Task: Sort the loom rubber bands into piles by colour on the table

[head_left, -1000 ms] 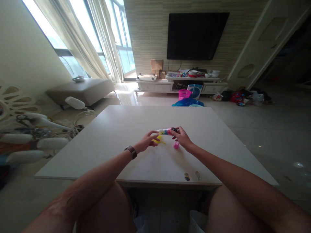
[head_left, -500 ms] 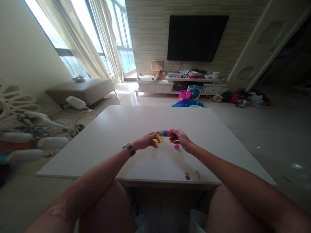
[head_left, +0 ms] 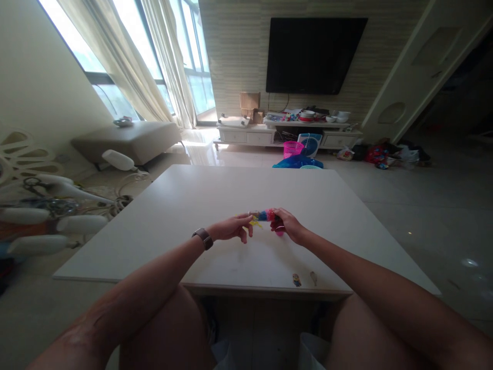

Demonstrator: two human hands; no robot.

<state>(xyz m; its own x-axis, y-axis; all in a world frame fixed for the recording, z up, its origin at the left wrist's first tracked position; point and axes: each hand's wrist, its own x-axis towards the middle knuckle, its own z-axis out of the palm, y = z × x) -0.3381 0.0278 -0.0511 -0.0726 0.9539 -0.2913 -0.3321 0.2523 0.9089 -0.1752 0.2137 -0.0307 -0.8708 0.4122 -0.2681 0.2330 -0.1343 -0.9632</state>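
Tube (head_left: 264, 215) is apparently being worked above the bench (head_left: 208, 187), inside its near edge, left hand (head_left: 232, 227) pinching, right hand (head_left: 289, 225) gripping. Next is likely needing steadiness.

Just below frame centre, a tube (head_left: 263, 215) between left hand (head_left: 231, 228) and right hand (head_left: 291, 226), over the desk (head_left: 215, 190); television (head_left: 316, 56) upper right.

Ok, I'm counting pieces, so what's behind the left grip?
A yellow piece on the table shows partly past the left grip, which covers some of it; anything fully hidden can't be told.
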